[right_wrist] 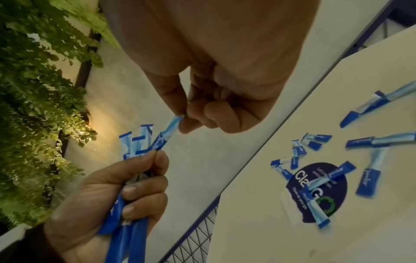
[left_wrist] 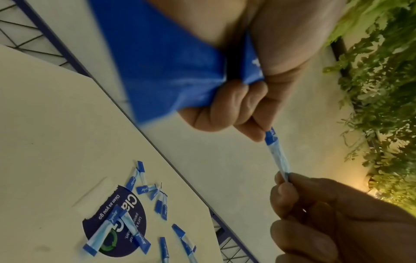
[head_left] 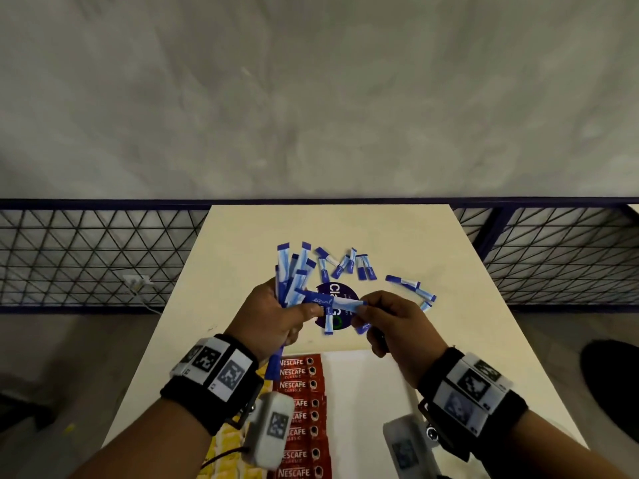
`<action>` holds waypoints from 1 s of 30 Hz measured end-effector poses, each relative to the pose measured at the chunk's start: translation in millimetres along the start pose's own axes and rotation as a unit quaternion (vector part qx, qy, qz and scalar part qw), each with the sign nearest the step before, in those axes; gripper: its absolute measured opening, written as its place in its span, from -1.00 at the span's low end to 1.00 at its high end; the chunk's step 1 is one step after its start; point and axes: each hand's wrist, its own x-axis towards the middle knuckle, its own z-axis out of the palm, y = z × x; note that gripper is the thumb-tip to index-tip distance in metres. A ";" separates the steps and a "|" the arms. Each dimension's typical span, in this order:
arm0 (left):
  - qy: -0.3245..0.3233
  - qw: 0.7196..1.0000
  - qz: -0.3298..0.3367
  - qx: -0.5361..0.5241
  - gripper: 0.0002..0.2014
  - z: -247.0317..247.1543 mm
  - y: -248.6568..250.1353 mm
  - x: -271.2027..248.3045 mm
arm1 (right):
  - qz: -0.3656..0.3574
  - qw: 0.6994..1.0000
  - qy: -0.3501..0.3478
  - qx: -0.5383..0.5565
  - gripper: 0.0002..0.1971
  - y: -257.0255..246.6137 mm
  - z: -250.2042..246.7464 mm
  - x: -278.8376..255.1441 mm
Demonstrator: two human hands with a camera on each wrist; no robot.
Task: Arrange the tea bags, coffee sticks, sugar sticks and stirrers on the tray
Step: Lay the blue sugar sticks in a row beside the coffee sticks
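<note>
My left hand (head_left: 276,316) clutches a fanned bunch of blue sugar sticks (head_left: 292,271) above the round purple sticker (head_left: 333,305) — my right hand (head_left: 387,319) pinches one stick's (head_left: 332,302) end — others lie scattered around that sticker.

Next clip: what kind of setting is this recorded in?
Likely a semi-outdoor terrace or balcony, perhaps a café or office break area: a cream table stands beside a dark mesh railing, a leafy green wall is lit by a warm lamp, and the table carries a "Clean as you go" sticker.
</note>
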 end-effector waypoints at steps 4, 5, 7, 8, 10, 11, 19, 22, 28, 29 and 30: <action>0.009 1.000 -0.020 0.011 -0.85 -3.5 -9.5 5.3 | 0.006 1.000 0.027 -0.005 -0.88 18.1 -1.4 10.8; 0.021 0.999 -0.027 0.014 -0.86 -6.6 -13.9 6.1 | 0.014 0.999 0.040 -0.011 -0.88 26.4 -3.0 14.7; 0.047 0.998 -0.041 0.027 -0.85 -15.4 -24.7 5.9 | 0.046 0.996 0.064 -0.039 -0.88 49.5 -7.9 24.3; 0.055 0.997 -0.046 0.035 -0.84 -20.3 -30.2 4.9 | 0.069 0.993 0.068 -0.062 -0.86 63.0 -11.0 29.4; 0.057 0.996 -0.056 0.046 -0.84 -28.9 -40.3 0.8 | 0.127 0.983 0.064 -0.115 -0.82 90.8 -17.7 39.0; 0.055 0.995 -0.061 0.051 -0.84 -32.2 -45.0 -1.1 | 0.154 0.976 0.061 -0.143 -0.80 103.2 -20.8 43.4; 0.065 0.992 -0.082 0.065 -0.86 -47.8 -69.3 -9.7 | 0.230 0.903 0.033 -0.361 -0.75 144.8 -24.7 72.6; 0.070 0.992 -0.083 0.060 -0.87 -51.0 -72.8 -11.8 | 0.236 0.873 0.039 -0.424 -0.68 143.3 -18.8 77.7; 0.079 0.992 -0.087 0.051 -0.85 -55.0 -77.5 -16.1 | 0.243 0.857 0.055 -0.451 -0.64 148.6 -13.0 83.9; 0.080 0.992 -0.087 0.049 -0.85 -55.2 -77.9 -16.7 | 0.243 0.855 0.056 -0.455 -0.64 150.1 -12.5 84.7; 0.080 0.992 -0.089 0.048 -0.85 -55.3 -78.4 -17.1 | 0.243 0.854 0.057 -0.456 -0.63 151.6 -12.2 85.2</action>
